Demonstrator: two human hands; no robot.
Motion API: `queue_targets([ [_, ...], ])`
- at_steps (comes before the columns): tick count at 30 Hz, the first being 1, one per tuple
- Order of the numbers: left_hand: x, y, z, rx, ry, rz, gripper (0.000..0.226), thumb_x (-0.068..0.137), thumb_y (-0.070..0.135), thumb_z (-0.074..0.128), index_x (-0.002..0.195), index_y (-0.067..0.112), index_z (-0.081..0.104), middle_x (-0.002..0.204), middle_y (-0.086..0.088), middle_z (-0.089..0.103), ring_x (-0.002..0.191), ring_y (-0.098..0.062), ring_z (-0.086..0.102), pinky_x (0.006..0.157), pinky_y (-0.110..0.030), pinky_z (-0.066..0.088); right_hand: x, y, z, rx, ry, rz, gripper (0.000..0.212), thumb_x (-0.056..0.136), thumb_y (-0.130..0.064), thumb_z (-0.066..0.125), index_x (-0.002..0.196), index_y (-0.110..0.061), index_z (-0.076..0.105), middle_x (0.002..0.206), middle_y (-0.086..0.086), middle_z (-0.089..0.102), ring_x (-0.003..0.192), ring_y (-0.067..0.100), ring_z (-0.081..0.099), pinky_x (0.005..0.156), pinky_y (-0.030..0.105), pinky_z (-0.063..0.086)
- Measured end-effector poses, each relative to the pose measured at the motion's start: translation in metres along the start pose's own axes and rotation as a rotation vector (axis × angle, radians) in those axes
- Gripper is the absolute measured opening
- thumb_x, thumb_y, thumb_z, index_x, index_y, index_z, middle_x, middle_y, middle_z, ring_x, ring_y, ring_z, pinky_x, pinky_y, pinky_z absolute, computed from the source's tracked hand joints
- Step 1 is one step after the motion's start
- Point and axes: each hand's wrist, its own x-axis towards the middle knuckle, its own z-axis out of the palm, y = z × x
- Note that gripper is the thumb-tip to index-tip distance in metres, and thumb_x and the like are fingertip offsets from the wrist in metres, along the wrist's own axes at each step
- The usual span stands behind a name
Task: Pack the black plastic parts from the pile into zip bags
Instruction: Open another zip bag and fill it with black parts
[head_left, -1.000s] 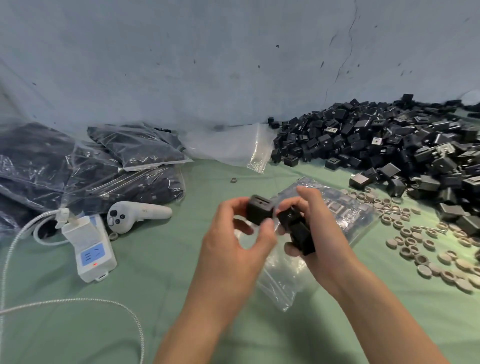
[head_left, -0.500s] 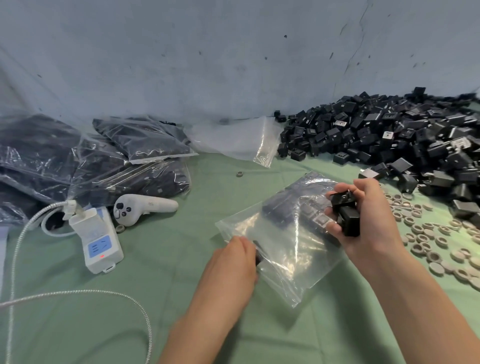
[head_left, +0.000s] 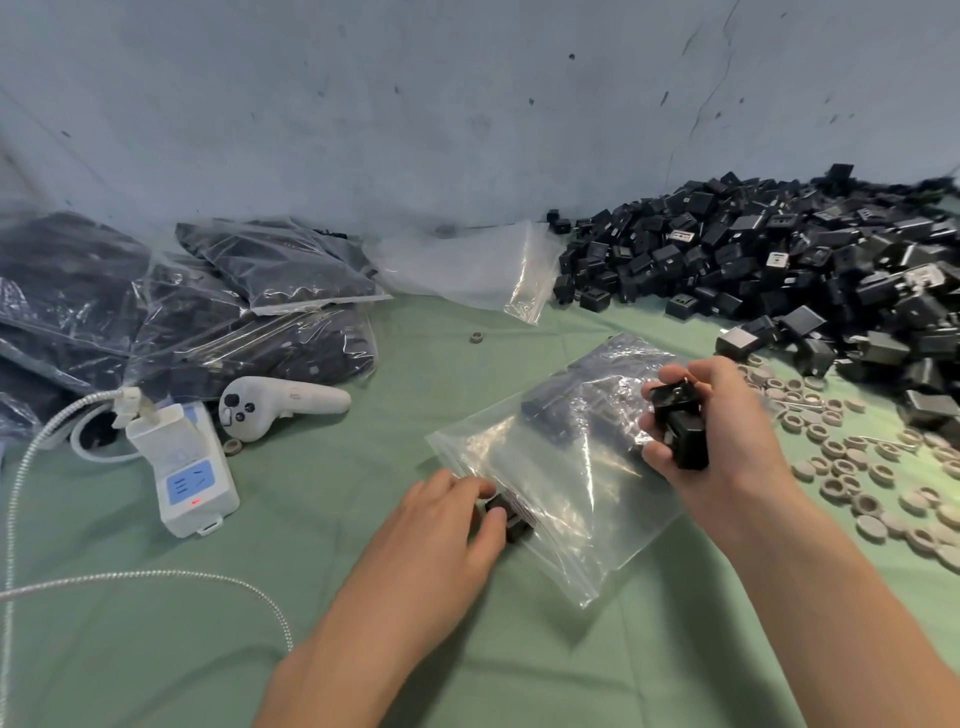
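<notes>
The job looks well under way but far from finished. Several filled bags (head_left: 182, 312) of dark parts lie heaped at the far left of the green surface (head_left: 363, 649), while a large pile (head_left: 779, 270) of black plastic parts is still spread along the far right against the wall. A few flat, unfilled bags (head_left: 467, 270) wait between the two.

The zip bag (head_left: 571, 493) now being loaded lies in the middle, just beyond both hands. Dark shapes show through its far end, so it already holds some parts, though most of it looks flat and has room for more.

The left hand (head_left: 447, 525) is at the bag's near-left edge, seemingly its mouth. Its grip is nearly closed, thumb and fingers pinching one black part (head_left: 511, 514) right at the plastic. I cannot tell whether the part is already past the lip.

The right hand (head_left: 722, 431) hovers over the bag's right side, its grip curled tight round a small stack of parts (head_left: 680, 426), likely the next to go in.

Loose beige caps (head_left: 857, 467) litter the right, and a white controller (head_left: 275, 405) and a socket block (head_left: 182, 467) sit on the left.
</notes>
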Motion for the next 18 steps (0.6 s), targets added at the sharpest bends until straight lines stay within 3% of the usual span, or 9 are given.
queue_targets([
  [3,0.006,0.006,0.007,0.074,0.041,0.083,0.023,0.102,0.046,0.037,0.107,0.031,0.055,0.104,0.014,0.052,0.106,-0.012,0.048,0.095,-0.03,0.036,0.001,0.001,0.001,0.008,-0.006,0.009,0.014,0.089,-0.026,0.051,0.083,-0.019,0.061,0.082,0.004,0.061,0.056,0.015,0.05,0.038,0.021,0.034],
  [8,0.022,0.021,0.021,0.174,0.12,0.186,0.046,0.104,0.049,0.033,0.137,0.024,0.052,0.135,0.007,0.055,0.126,-0.016,0.044,0.105,-0.028,0.027,0.0,0.003,0.002,0.012,-0.009,0.016,0.012,0.088,-0.025,0.051,0.083,-0.018,0.06,0.076,0.002,0.061,0.054,0.014,0.05,0.038,0.021,0.033],
  [10,0.022,0.02,0.02,0.149,0.151,0.243,0.047,0.101,0.053,0.031,0.125,0.023,0.058,0.128,0.008,0.057,0.119,-0.017,0.047,0.102,-0.03,0.031,0.001,0.002,0.001,0.011,-0.01,0.016,0.012,0.087,-0.025,0.052,0.082,-0.019,0.061,0.076,0.002,0.062,0.054,0.014,0.05,0.038,0.021,0.034],
  [12,0.017,0.015,0.017,0.06,0.188,0.319,0.032,0.098,0.048,0.04,0.106,0.025,0.06,0.112,0.01,0.055,0.109,-0.016,0.05,0.095,-0.031,0.036,0.002,0.001,-0.001,0.017,0.0,0.018,0.012,0.086,-0.025,0.053,0.081,-0.019,0.062,0.076,0.001,0.062,0.055,0.014,0.051,0.038,0.021,0.034],
  [13,0.015,0.012,0.017,0.039,0.178,0.346,0.026,0.097,0.045,0.044,0.107,0.028,0.061,0.112,0.012,0.053,0.109,-0.012,0.049,0.095,-0.029,0.035,0.003,0.001,-0.002,0.024,0.012,0.018,0.012,0.086,-0.024,0.053,0.081,-0.018,0.063,0.074,0.001,0.062,0.056,0.015,0.051,0.038,0.021,0.034],
  [16,0.014,0.008,0.021,0.048,0.09,0.397,0.033,0.098,0.046,0.046,0.128,0.039,0.056,0.137,0.023,0.042,0.125,0.001,0.036,0.104,-0.016,0.021,0.004,-0.001,-0.003,0.051,0.044,0.015,0.014,0.087,-0.023,0.054,0.081,-0.017,0.064,0.07,0.001,0.062,0.056,0.015,0.051,0.037,0.022,0.034],
  [18,0.02,0.013,0.023,0.042,0.076,0.418,0.036,0.098,0.047,0.045,0.133,0.04,0.052,0.145,0.029,0.036,0.128,0.002,0.034,0.107,-0.017,0.018,0.005,0.0,-0.003,0.062,0.045,0.016,0.014,0.087,-0.024,0.053,0.085,-0.016,0.064,0.073,0.001,0.062,0.059,0.016,0.051,0.037,0.021,0.034],
])
